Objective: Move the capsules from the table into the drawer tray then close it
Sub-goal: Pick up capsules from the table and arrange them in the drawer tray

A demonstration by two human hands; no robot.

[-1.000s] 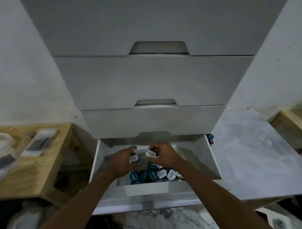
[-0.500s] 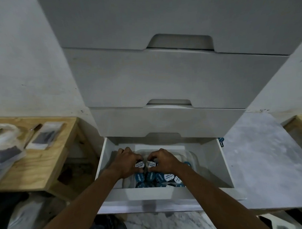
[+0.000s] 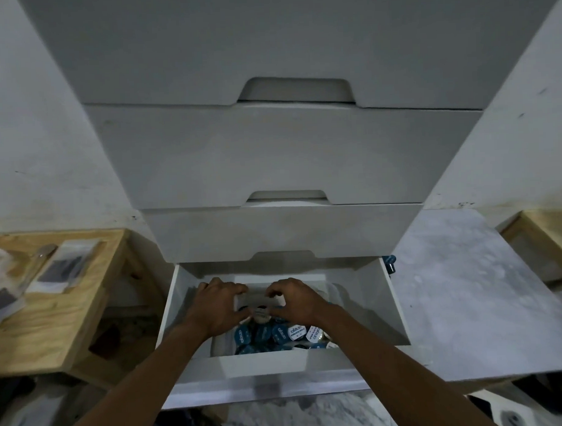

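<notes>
The bottom drawer of a white cabinet is pulled out. Inside it a pale tray holds several blue capsules with white or blue lids. Both hands reach over the tray's far end. My left hand and my right hand have their fingers curled close together near the tray's far wall. One white-lidded capsule shows between the thumbs; whether either hand grips it is hidden. Another blue capsule stands on the marble table, right beside the drawer.
Three shut drawers with cut-out handles rise above the open one. A wooden table on the left carries plastic bags. Another wooden piece sits at the far right. Marble floor shows below the drawer front.
Both hands have gone deeper into the drawer and lower over the tray. The two capsules held up between the fingers earlier are no longer both visible; one shows between the thumbs.
</notes>
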